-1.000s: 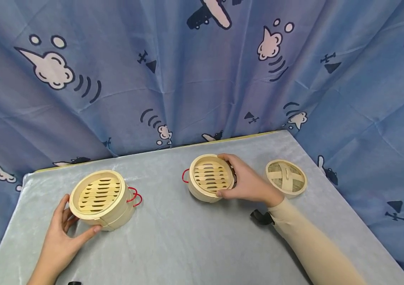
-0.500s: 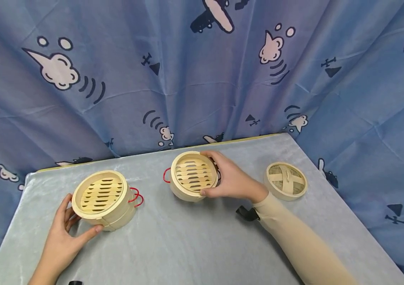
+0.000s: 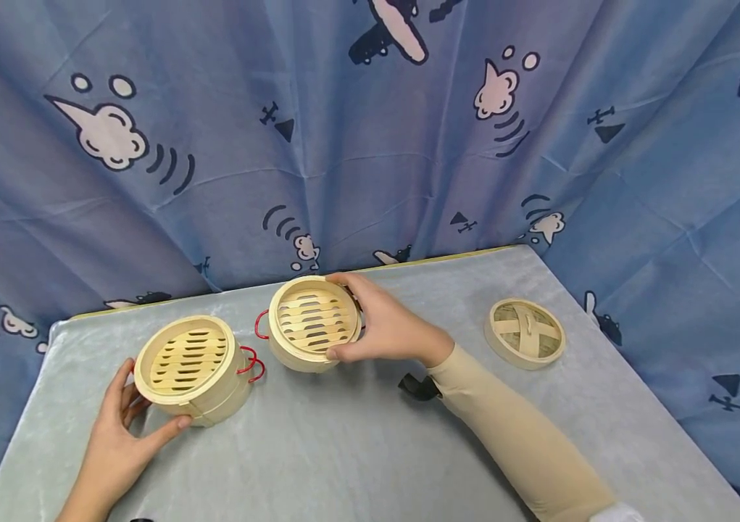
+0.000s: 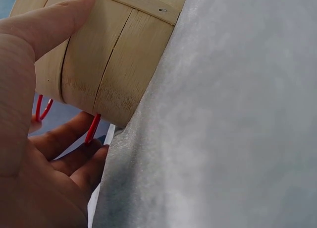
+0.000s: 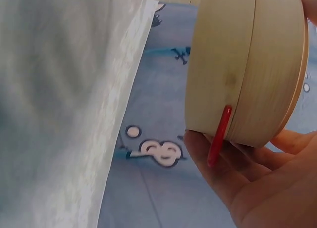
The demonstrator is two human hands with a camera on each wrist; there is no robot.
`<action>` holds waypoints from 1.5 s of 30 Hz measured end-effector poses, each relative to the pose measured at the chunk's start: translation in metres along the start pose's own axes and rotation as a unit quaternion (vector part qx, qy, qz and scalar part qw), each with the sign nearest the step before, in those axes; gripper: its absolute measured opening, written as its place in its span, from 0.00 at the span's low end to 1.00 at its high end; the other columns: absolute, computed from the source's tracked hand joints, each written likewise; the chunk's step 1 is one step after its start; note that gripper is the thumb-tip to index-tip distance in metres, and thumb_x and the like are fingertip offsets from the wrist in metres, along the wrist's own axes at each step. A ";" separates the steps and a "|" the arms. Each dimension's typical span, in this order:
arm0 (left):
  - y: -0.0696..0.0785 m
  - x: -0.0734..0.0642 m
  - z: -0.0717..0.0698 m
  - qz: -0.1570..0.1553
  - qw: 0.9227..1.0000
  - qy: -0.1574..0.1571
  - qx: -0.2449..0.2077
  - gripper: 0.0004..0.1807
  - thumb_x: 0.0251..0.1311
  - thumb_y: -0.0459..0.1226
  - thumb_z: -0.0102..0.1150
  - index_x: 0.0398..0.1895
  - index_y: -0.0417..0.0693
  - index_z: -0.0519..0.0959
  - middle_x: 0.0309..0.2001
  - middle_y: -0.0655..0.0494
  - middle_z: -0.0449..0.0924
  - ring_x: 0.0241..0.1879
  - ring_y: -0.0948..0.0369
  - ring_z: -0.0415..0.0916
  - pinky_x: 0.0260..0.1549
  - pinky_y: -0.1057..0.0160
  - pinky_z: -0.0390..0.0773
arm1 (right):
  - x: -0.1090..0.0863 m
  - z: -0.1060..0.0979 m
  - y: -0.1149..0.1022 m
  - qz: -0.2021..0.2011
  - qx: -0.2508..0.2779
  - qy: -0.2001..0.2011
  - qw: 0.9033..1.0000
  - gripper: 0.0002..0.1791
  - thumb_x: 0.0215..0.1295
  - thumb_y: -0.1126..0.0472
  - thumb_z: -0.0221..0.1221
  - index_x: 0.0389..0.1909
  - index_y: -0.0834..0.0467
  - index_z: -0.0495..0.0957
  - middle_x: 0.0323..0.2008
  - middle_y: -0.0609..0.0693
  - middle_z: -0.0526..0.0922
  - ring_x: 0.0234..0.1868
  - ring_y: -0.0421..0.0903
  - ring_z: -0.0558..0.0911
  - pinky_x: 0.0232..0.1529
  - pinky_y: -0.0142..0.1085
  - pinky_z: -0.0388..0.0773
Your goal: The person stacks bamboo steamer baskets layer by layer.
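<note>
At the left of the table stands a stack of round bamboo steamer baskets [image 3: 219, 395] with a slatted top and red handles. My left hand [image 3: 118, 438] holds this stack from its near left side, thumb in front and fingers round the back. In the left wrist view the thumb lies on the stack's wall [image 4: 109, 54]. My right hand [image 3: 383, 322] grips another bamboo steamer basket [image 3: 307, 359] by its right rim, raised above the table and slightly tilted. The right wrist view shows this basket [image 5: 242, 64] apart from the cloth, a red handle [image 5: 219, 134] between the fingers.
A round bamboo steamer lid [image 3: 526, 333] with crossed strips lies at the table's right. Pale grey cloth [image 3: 317, 457] covers the table. A blue patterned curtain [image 3: 370, 145] hangs along the back and right edges. A black strap [image 3: 418, 386] hangs under the right wrist.
My right hand has carried its steamer basket leftward and up from near the table's middle, close to the stack. My left hand stays on the stack.
</note>
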State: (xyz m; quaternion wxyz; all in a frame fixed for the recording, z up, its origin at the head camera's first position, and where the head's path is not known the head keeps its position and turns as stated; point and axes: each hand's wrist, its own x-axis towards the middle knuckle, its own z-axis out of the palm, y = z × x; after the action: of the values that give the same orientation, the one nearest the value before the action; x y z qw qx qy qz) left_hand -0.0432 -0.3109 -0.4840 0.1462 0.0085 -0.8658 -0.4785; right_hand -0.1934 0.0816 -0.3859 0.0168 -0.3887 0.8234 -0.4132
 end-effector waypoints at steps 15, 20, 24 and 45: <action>0.000 0.003 -0.003 -0.006 1.000 -0.003 0.005 0.69 0.43 0.31 0.80 0.80 0.62 0.39 0.65 0.36 0.65 0.54 0.78 0.63 0.52 0.85 0.62 | 0.033 0.027 -0.026 -0.047 -0.027 -0.007 0.998 0.55 0.38 0.38 0.75 0.68 0.55 0.64 0.59 0.43 0.72 0.58 0.38 0.72 0.61 0.30 0.70; -0.001 0.003 -0.004 -0.009 1.000 -0.004 0.013 0.69 0.44 0.32 0.80 0.80 0.64 0.39 0.66 0.35 0.64 0.54 0.79 0.62 0.52 0.86 0.61 | 0.043 0.036 -0.037 -0.056 -0.023 -0.017 0.998 0.55 0.38 0.37 0.75 0.67 0.55 0.64 0.57 0.43 0.72 0.56 0.38 0.73 0.59 0.30 0.71; -0.001 0.003 -0.004 -0.010 1.000 -0.004 0.013 0.69 0.44 0.32 0.80 0.80 0.64 0.39 0.66 0.35 0.64 0.54 0.79 0.62 0.52 0.86 0.61 | 0.049 0.043 -0.043 -0.051 -0.020 -0.029 0.998 0.55 0.40 0.35 0.74 0.68 0.54 0.63 0.58 0.43 0.71 0.56 0.37 0.73 0.58 0.29 0.71; 0.001 0.000 0.000 -0.007 1.000 -0.008 0.003 0.68 0.44 0.32 0.80 0.80 0.63 0.40 0.68 0.36 0.64 0.55 0.79 0.62 0.53 0.84 0.62 | 0.068 0.064 -0.065 -0.032 -0.064 -0.056 0.996 0.59 0.41 0.30 0.71 0.71 0.54 0.61 0.62 0.45 0.70 0.59 0.37 0.71 0.60 0.30 0.70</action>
State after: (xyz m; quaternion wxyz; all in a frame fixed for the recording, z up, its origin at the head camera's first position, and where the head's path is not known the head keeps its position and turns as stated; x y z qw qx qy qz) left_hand -0.0435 -0.3103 -0.4832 0.1354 0.0112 -0.8685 -0.4767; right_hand -0.1780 -0.0293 -0.3631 0.0249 -0.4375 0.8330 -0.3377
